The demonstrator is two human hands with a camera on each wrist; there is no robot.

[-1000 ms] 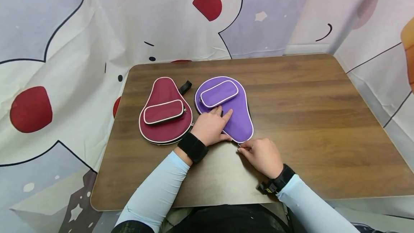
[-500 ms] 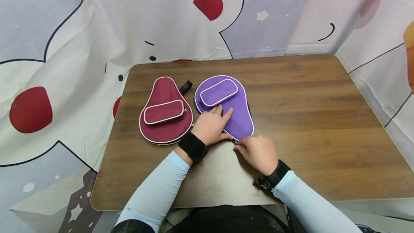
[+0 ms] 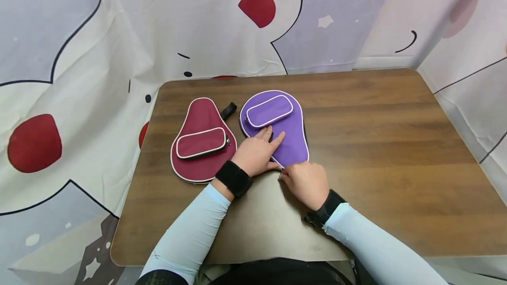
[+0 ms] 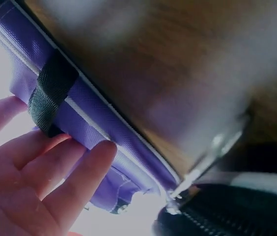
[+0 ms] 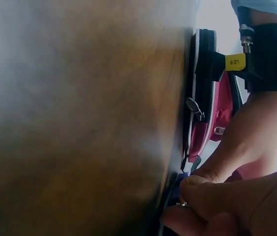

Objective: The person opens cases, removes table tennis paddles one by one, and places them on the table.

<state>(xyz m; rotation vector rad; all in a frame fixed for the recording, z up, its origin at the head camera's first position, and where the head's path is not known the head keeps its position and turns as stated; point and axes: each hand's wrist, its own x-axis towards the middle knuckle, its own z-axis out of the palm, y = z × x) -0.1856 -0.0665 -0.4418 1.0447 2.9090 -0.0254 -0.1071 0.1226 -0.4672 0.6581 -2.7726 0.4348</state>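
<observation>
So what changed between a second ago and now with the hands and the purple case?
The right hand, pinching the zipper pull at the narrow end of the purple case, slid leftward along the case's edge toward the left hand. The left hand stayed pressed flat on the case; the red case did not move.

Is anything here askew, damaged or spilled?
Nothing stands out. The purple paddle case and maroon paddle case lie flat on the table, pointing opposite ways; no spill or damage visible.
</observation>
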